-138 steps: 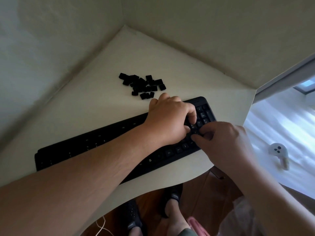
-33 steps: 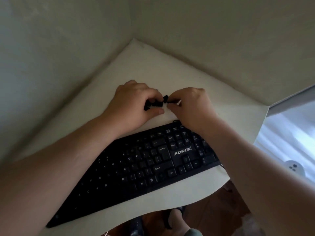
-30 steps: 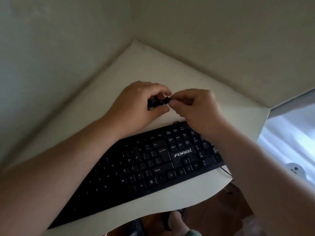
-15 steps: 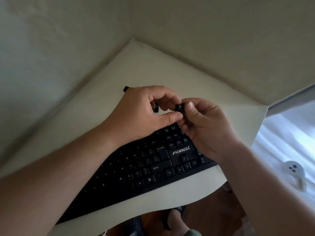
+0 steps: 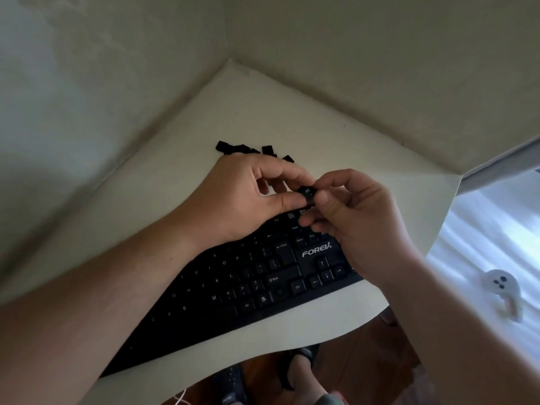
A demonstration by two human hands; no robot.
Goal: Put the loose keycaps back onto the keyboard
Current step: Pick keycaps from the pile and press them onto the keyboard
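Walls (image 5: pixel 380 54), pale and plain, meet in a corner behind a cream table (image 5: pixel 175 171) w/ a curved front edge. Wooden floor (image 5: pixel 365 361) shows below that edge, plus the person's feet in dark sandals (image 5: pixel 304 363).

Keyboard (image 5: pixel 263 287), black, lies diagonally across the table, "FOREV" printed on its right part above the arrow keys. Left end is hidden under the left forearm; far right end sits under the right hand.

Left hand (image 5: pixel 248 194) hovers over the kbd's back edge, fingers curled, thumb and forefinger tips pinching a single keycap (image 5: pixel 306 190). Right hand (image 5: pixel 359 217) comes in from the right, fingers also curled, thumb and forefinger closed on the same cap from the other side. So both hands hold that one cap between them, above the top-right key rows, not touching the kbd. Cap's top face points toward the camera w/ small white print; can't read it.

Loose keycaps (image 5: pixel 242 149), black, lie in a small cluster on the table just beyond the left hand's knuckles, near the kbd's back edge; part of the pile is hidden by the hand.

Off the table to the right, on a bright white surface, sits a small white round object (image 5: pixel 501 283) w/ three dark dots; blurred.
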